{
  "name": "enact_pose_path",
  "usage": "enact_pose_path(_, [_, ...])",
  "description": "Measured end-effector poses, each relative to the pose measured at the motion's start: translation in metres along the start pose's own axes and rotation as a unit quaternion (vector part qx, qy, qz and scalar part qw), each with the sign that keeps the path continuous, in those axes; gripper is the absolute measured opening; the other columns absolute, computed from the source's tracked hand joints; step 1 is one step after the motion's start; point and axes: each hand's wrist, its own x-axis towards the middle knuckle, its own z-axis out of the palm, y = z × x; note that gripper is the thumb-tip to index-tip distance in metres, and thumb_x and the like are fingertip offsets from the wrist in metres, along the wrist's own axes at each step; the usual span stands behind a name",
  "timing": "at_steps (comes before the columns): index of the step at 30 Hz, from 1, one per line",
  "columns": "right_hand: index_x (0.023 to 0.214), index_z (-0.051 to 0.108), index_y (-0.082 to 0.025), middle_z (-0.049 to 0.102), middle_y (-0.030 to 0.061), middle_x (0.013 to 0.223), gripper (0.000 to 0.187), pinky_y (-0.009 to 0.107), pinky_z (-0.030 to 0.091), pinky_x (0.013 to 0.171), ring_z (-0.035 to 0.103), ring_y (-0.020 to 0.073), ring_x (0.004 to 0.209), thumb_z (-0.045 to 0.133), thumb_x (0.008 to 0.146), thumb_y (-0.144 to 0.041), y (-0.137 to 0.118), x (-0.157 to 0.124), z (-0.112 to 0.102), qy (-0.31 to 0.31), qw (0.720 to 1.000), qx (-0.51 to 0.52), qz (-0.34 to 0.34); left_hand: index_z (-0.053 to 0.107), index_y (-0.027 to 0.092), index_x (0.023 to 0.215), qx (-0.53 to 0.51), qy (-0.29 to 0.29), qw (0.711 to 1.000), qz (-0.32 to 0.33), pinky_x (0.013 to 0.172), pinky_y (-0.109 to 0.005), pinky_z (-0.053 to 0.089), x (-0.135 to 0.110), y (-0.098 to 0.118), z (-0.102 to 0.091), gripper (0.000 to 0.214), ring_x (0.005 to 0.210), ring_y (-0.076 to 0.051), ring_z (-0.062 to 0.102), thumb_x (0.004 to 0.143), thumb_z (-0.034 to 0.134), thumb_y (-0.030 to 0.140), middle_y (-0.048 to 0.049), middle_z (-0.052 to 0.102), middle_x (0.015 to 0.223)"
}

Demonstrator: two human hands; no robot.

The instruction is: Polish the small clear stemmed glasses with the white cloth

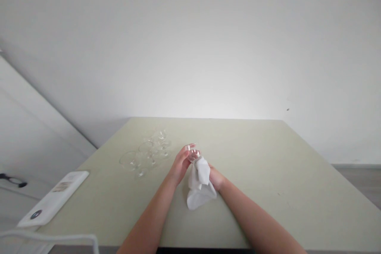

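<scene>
My left hand [180, 163] is curled around a small clear glass [193, 153], held above the pale green table [268, 166]. A white cloth [200, 184] is pressed against the glass by my right hand [216, 177], which is mostly hidden behind the cloth. The cloth hangs down to the tabletop. Several more clear glasses [147, 152] stand in a group just left of my left hand.
A flat white rectangular device [55, 198] lies at the table's left edge. A thin white curved bar [59, 238] shows at the bottom left. A plain white wall rises behind the table, with grey floor at the far right.
</scene>
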Motion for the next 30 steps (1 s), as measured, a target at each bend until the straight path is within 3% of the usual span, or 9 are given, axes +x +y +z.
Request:
enact_pose_path(5, [0.086,0.064,-0.019,0.068,0.0033,0.076,0.043,0.034,0.051,0.072,0.064,0.0223,0.073,0.073,0.062,-0.054,-0.006,0.009,0.000,0.042,0.996,0.076,-0.001,0.062,0.019,0.111,-0.110,0.061,0.992,0.002,0.066,-0.027,0.051,0.004,0.009,-0.002,0.044,0.073,-0.014,0.064,0.078,0.065,0.048,-0.0077,0.070,0.102])
enact_pose_path(7, [0.092,0.063,-0.019,0.069,0.0052,0.082,0.049,0.037,0.051,0.077,0.065,0.0246,0.083,0.066,0.066,-0.061,-0.010,0.011,-0.001,0.061,0.995,0.083,-0.004,0.062,0.019,0.111,-0.140,0.080,0.987,0.027,0.066,-0.025,0.052,0.007,0.014,-0.008,0.044,0.076,-0.013,0.065,0.080,0.062,0.051,-0.0087,0.068,0.109])
enact_pose_path(9, [0.092,0.064,-0.018,0.069,0.0076,0.084,0.056,0.039,0.051,0.080,0.065,0.0255,0.088,0.054,0.073,-0.070,-0.012,0.011,-0.002,0.036,0.996,0.076,0.017,0.062,0.020,0.113,-0.149,0.095,0.982,0.062,0.069,-0.023,0.052,0.008,0.017,-0.013,0.045,0.083,-0.012,0.065,0.081,0.061,0.053,-0.0086,0.067,0.115])
enact_pose_path(12, [0.091,0.065,-0.018,0.069,0.0092,0.086,0.058,0.039,0.051,0.081,0.065,0.0256,0.090,0.047,0.077,-0.072,-0.010,0.010,-0.002,-0.010,0.997,0.069,0.037,0.058,0.025,0.119,-0.093,0.096,0.986,0.104,0.072,-0.022,0.052,0.010,0.014,-0.015,0.048,0.090,-0.012,0.065,0.079,0.066,0.049,-0.0075,0.064,0.122])
enact_pose_path(16, [0.093,0.065,-0.019,0.071,0.0053,0.087,0.041,0.039,0.051,0.082,0.066,0.0256,0.088,0.068,0.069,-0.052,-0.005,0.011,-0.001,0.046,0.996,0.071,0.007,0.052,0.024,0.129,0.057,0.057,0.988,0.131,0.071,-0.025,0.051,0.007,0.006,-0.007,0.062,0.097,-0.018,0.064,0.075,0.071,0.047,-0.0111,0.063,0.123])
enact_pose_path(19, [0.091,0.066,-0.019,0.071,0.0042,0.088,0.036,0.040,0.052,0.084,0.066,0.0264,0.090,0.071,0.066,-0.043,-0.004,0.013,-0.002,0.074,0.995,0.065,-0.018,0.051,0.022,0.131,0.140,0.039,0.977,0.157,0.079,-0.029,0.051,0.003,0.004,-0.001,0.064,0.100,-0.021,0.064,0.075,0.072,0.045,-0.0130,0.064,0.121])
enact_pose_path(24, [0.093,0.067,-0.020,0.071,0.0044,0.093,0.036,0.044,0.050,0.089,0.064,0.0274,0.099,0.072,0.068,-0.045,-0.006,0.013,-0.001,0.065,0.997,0.014,-0.046,0.050,0.019,0.133,0.188,0.071,0.958,0.204,0.091,-0.036,0.048,-0.002,0.004,0.004,0.068,0.108,-0.025,0.062,0.074,0.072,0.043,-0.0145,0.064,0.121])
enact_pose_path(30, [0.092,0.067,-0.018,0.071,0.0052,0.091,0.035,0.044,0.050,0.089,0.065,0.0264,0.093,0.072,0.068,-0.044,-0.005,0.014,-0.002,0.062,0.997,0.003,-0.051,0.050,0.020,0.134,0.222,0.082,0.946,0.221,0.091,-0.034,0.047,-0.004,0.003,0.006,0.067,0.106,-0.025,0.062,0.075,0.072,0.041,-0.0142,0.062,0.126])
